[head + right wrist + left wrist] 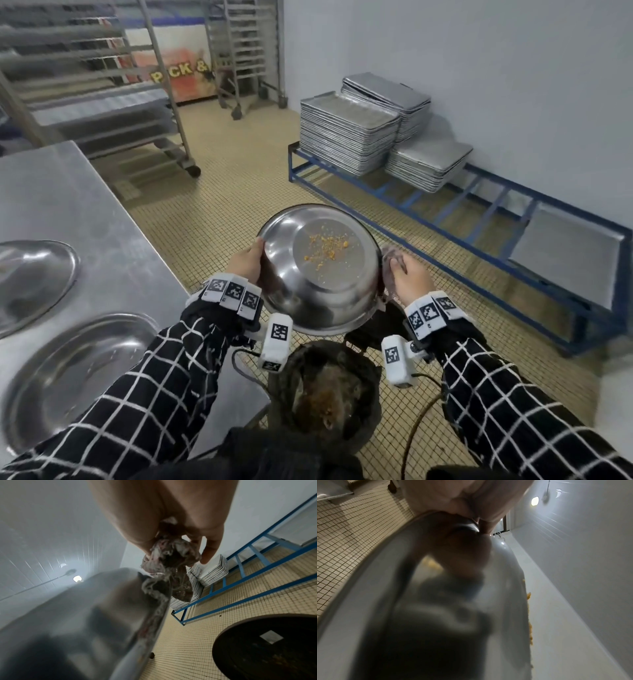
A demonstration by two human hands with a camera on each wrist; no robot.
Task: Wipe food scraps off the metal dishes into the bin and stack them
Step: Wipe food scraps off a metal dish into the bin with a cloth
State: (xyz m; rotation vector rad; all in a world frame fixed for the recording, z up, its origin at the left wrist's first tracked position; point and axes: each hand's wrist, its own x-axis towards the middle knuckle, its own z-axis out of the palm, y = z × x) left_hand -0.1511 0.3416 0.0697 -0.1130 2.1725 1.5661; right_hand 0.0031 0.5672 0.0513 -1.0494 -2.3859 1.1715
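A round metal dish with orange food scraps on its flat bottom is held tilted above the black-lined bin. My left hand grips the dish's left rim, thumb over the edge; up close the dish fills the left wrist view under my left hand. My right hand sits at the dish's right rim and clutches a dirty, frayed rag. In the right wrist view my right hand bunches the rag just beside the dish edge.
A steel table at left carries two more metal dishes. Stacked baking trays rest on a blue frame along the right wall. Wheeled racks stand at the back on the tiled floor.
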